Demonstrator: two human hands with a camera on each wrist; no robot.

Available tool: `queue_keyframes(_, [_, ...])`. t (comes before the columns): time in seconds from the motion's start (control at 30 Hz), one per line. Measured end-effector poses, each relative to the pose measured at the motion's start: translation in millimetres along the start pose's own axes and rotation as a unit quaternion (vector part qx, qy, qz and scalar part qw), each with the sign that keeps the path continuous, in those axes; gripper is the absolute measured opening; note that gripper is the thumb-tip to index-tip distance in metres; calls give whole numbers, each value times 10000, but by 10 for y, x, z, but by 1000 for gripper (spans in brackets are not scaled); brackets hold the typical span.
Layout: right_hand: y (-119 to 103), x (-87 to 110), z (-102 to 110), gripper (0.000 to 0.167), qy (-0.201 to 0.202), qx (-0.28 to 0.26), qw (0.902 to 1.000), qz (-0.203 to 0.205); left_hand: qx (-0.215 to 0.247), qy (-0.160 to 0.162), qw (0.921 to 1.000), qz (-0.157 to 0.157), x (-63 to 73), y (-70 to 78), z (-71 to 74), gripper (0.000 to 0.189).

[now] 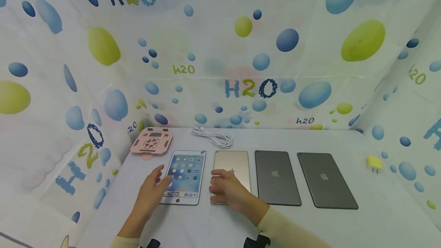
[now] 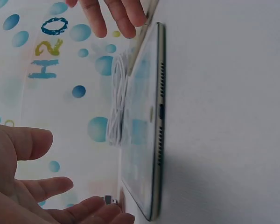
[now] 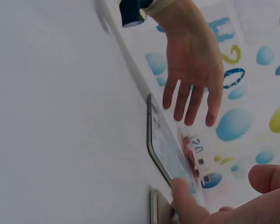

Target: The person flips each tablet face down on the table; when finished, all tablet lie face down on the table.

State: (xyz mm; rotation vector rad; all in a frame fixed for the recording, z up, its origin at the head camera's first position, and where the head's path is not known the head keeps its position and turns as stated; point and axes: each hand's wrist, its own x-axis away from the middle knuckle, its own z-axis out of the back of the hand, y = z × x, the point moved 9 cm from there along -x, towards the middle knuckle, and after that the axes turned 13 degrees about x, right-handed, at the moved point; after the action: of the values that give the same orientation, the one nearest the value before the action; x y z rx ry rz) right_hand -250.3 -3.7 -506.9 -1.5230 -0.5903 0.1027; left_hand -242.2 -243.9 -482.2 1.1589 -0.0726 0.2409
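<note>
A white tablet (image 1: 187, 179) lies face up on the table with its screen lit. At its left edge hovers my left hand (image 1: 151, 188), fingers loosely extended, holding nothing; the left wrist view shows the hand (image 2: 32, 182) apart from the tablet (image 2: 144, 135). My right hand (image 1: 229, 190) is over a gold tablet (image 1: 237, 160) lying back up, hiding its lower part. Relaxed and spread, the right hand (image 3: 242, 205) grips nothing in the right wrist view; whether a finger touches the gold tablet I cannot tell.
Two dark grey tablets, a nearer-to-middle one (image 1: 275, 186) and a far right one (image 1: 329, 188), lie back up in the row. Behind are a pink slotted stand (image 1: 160, 146) and a coiled white cable (image 1: 220, 140). A yellow charger plug (image 1: 374, 163) lies at right. Patterned cloth (image 1: 213, 41) surrounds the table.
</note>
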Motion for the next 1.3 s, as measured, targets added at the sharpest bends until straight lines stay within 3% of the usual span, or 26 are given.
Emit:
queue_keyframes(0.3, [55, -72, -166, 53, 177, -326, 9989, -290, -34, -93, 9998, 189, -10, -66, -50, 65])
queue_keyframes(0.47, [58, -116, -285, 55, 32, -538, 9978, -389, -250, -19, 9995, 201, -28, -145, -20, 66])
queue_keyframes(0.63, [46, -142, -337, 57, -22, -663, 9968, -439, -293, 145, 9994, 82, -39, -178, -4, 66])
queue_keyframes(0.8, [57, -141, -352, 62, 171, -766, 9957, -489, -249, 254, 9993, -119, -29, -137, -36, 63])
queue_keyframes(1.07, [62, -148, -310, 62, 484, -996, 9932, -350, 73, 131, 9999, 36, -62, -177, -58, 62])
queue_keyframes(1.2, [28, -179, -366, 52, 311, -1188, 9922, -231, 222, 82, 9996, 147, -77, -193, -57, 61])
queue_keyframes(1.3, [-5, -205, -438, 47, 132, -1288, 9915, -148, 56, 49, 9999, 134, -63, -176, -71, 60])
